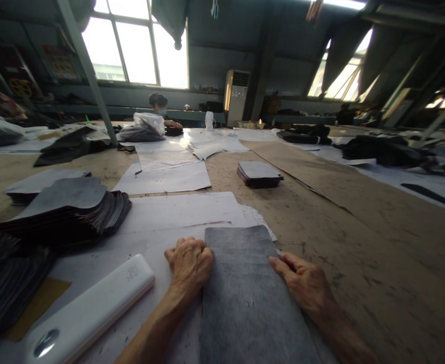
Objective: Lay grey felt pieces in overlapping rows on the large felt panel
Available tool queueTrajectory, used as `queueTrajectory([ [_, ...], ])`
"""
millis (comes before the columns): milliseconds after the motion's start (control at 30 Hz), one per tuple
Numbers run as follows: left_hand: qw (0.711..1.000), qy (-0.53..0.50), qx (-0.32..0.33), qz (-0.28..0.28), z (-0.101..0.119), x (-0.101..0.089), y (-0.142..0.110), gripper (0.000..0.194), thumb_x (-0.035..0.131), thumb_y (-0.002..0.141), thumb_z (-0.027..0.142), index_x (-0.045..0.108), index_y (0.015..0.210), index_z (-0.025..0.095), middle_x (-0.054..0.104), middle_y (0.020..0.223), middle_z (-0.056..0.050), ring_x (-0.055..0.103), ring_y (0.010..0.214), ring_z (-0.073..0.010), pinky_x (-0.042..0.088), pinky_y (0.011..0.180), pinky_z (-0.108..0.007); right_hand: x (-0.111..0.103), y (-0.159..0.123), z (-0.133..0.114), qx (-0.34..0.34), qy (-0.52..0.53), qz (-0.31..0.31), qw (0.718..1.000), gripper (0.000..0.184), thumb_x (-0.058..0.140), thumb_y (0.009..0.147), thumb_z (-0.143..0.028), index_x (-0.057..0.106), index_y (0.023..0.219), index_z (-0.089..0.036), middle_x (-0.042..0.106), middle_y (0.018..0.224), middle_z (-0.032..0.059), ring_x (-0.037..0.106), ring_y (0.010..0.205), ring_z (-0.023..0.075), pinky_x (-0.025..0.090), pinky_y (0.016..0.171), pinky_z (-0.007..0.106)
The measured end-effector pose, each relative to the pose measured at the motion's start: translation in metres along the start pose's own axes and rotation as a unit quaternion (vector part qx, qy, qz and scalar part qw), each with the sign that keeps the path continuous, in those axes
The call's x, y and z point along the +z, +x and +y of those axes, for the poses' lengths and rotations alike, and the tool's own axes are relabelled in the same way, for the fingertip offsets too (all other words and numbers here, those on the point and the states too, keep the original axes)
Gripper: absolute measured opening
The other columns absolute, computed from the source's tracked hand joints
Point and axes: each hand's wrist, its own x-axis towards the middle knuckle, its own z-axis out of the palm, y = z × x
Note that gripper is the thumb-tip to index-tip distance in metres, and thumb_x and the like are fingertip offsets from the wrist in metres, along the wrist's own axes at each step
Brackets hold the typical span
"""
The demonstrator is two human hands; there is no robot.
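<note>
A long grey fabric panel (251, 298) lies flat in front of me, running toward the bottom of the head view. My left hand (190, 263) is closed at its far left edge, fingers curled under, with the knuckles up. At the opposite edge, my right hand (306, 278) pinches the panel's side between thumb and fingers. Whatever the fingertips touch beneath the edge is hidden. White paper (177, 212) is spread under the panel and to its left. To the left of my left forearm lies a long white device (97, 303) with a shiny round button.
Stacked grey cut pieces (71, 197) stand at left, with another dark pile (6, 283) nearer. A small stack (258, 172) sits ahead. Brown paper (302, 162) covers the right side. Across the table is a masked person (159, 103) beside a plastic-wrapped bundle (142, 126). A pole (89, 71) rises at left.
</note>
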Motion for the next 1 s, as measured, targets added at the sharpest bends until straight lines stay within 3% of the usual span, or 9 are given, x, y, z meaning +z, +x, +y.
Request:
queueTrajectory([
  [233,0.999,-0.031,-0.006,-0.015,-0.0008,-0.0021,0.0025,0.023,0.042,0.073,0.025,0.058,0.057,0.02,0.061,0.08,-0.001,0.049,0.089,-0.0194,0.023,0.071,-0.036,0.0,-0.0025,-0.0003,-0.04,0.03,0.012,0.999,0.033,0.051,0.066,-0.049,0.064,0.066,-0.019,0.062,0.06,0.001,0.054,0.055,0.0154,0.037,0.049,0.022],
  [700,0.996,-0.084,-0.001,-0.018,-0.0036,-0.0003,0.0048,0.025,0.047,0.07,0.027,0.05,0.047,0.017,0.061,0.076,-0.002,0.05,0.088,-0.0202,0.025,0.075,-0.035,-0.0047,-0.0032,-0.0033,-0.05,0.017,-0.017,0.998,0.028,0.048,0.067,-0.045,0.055,0.057,-0.019,0.05,0.051,-0.0021,0.045,0.051,0.012,0.032,0.048,0.021],
  [1000,0.993,-0.112,0.012,-0.027,-0.0019,-0.0049,0.0053,0.029,0.048,0.067,0.024,0.037,0.041,0.016,0.058,0.066,0.001,0.052,0.069,-0.0136,0.03,0.075,-0.031,-0.0034,-0.0025,-0.0016,-0.025,0.006,-0.017,1.0,0.029,0.048,0.066,-0.045,0.044,0.053,-0.02,0.045,0.048,-0.0035,0.042,0.049,0.0114,0.029,0.046,0.021],
])
